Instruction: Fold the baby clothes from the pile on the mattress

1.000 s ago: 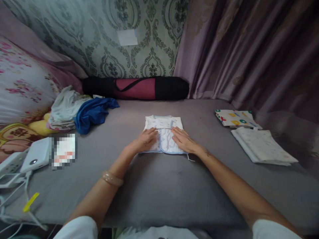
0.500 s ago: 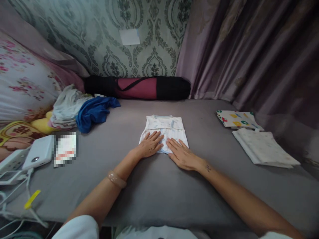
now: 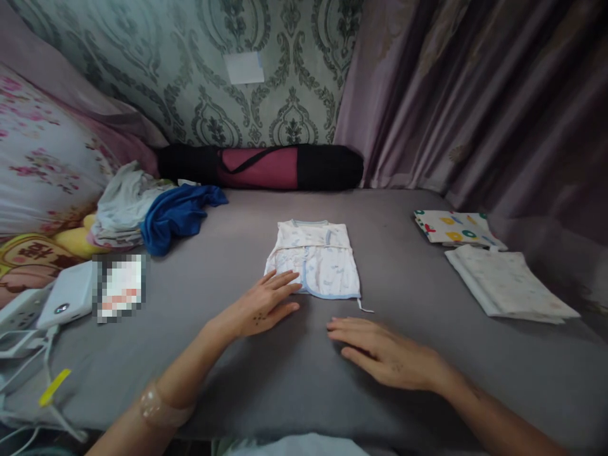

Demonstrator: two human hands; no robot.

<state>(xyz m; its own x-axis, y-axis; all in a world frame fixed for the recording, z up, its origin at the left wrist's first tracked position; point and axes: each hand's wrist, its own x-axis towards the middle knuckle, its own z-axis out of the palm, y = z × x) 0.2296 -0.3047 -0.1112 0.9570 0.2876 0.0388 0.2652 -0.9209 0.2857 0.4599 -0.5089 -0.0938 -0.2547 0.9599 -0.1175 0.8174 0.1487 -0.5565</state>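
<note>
A small white baby garment with pale blue trim [image 3: 315, 258] lies folded flat on the grey bed sheet [image 3: 294, 373]. My left hand [image 3: 256, 305] rests open just below the garment's near left corner, its fingertips touching the hem. My right hand [image 3: 384, 354] lies flat and open on the sheet, a short way nearer than the garment and apart from it. A thin tie string trails from the garment's near right corner.
A colourful printed folded cloth [image 3: 453, 228] and a white folded cloth [image 3: 508, 280] lie at the right. A heap of blue and grey clothes [image 3: 156, 212] sits at the left beside pillows. A dark rolled bag [image 3: 261, 166] lies against the wall. White devices and cables [image 3: 57, 304] sit at the near left.
Both hands slid off the folded garment toward me. The right hand left the cloth entirely; the left stops at its near edge.
</note>
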